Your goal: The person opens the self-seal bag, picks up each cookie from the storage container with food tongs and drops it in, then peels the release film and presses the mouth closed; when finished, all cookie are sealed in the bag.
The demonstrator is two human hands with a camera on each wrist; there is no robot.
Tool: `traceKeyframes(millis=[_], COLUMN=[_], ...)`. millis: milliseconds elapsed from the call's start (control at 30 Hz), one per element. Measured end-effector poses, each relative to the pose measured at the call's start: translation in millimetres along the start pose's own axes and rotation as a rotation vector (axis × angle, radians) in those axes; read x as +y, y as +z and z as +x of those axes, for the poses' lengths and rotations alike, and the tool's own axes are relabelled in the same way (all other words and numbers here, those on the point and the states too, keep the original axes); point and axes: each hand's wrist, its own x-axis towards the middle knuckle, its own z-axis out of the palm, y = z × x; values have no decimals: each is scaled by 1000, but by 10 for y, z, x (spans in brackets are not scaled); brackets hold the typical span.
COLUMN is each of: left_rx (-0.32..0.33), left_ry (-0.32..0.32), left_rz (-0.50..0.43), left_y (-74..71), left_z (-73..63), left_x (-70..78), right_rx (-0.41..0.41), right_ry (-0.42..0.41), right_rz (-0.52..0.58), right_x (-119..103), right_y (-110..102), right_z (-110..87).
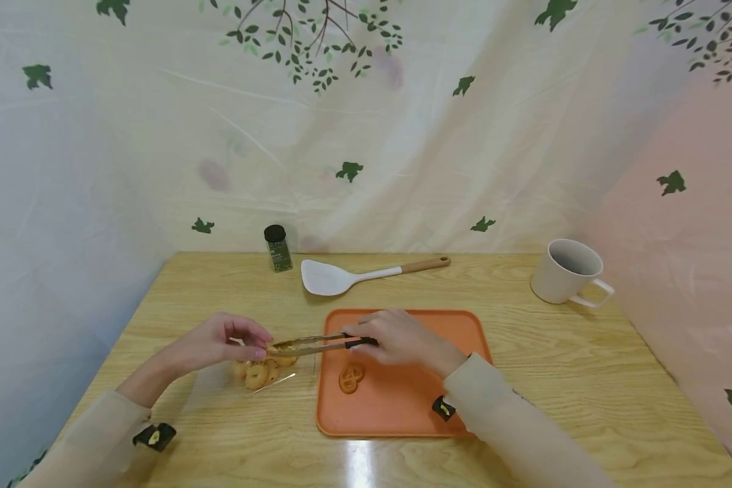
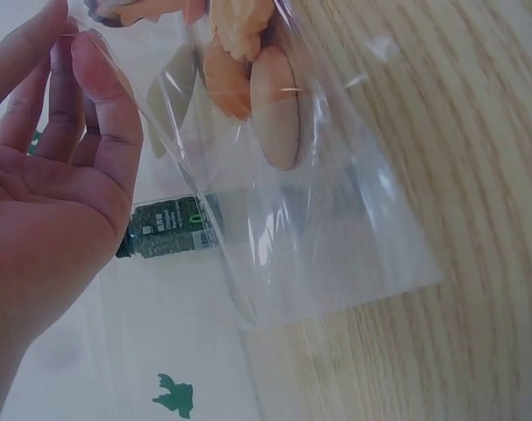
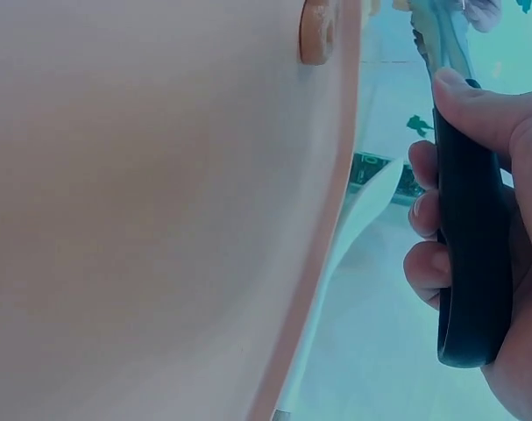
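Note:
My left hand (image 1: 228, 342) pinches the edge of a clear plastic bag (image 2: 327, 228), its thumb against the fingers. Several golden ring-shaped cookies (image 1: 257, 375) and other brown pieces lie inside the bag. In my right hand (image 1: 396, 337) are metal tongs (image 1: 323, 344) with black handles (image 3: 471, 237), gripped and pointing left over the tray's edge. Their tips reach the bag's top beside my left fingertips; what lies between them is hard to make out. One pretzel-shaped cookie (image 1: 350, 377) lies on the orange tray (image 1: 396, 417), below the tongs.
Behind the tray lies a white spatula (image 1: 329, 278) with a wooden handle. A black-capped seasoning jar (image 1: 278, 252) stands at the back left, and a white mug (image 1: 558, 276) at the back right. Patterned cloth (image 1: 402, 190) hangs along the table's far edge.

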Motion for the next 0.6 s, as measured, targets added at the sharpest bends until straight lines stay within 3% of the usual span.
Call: traceKeyframes(millis=[600], left_rx=[5], left_ry=[-14], left_rz=[27], left_y=[8], left_z=[11], left_x=[5], right_rx=[-36], right_ry=[5], right_rz=[71], right_x=[9], right_y=[-29], right_z=[-60])
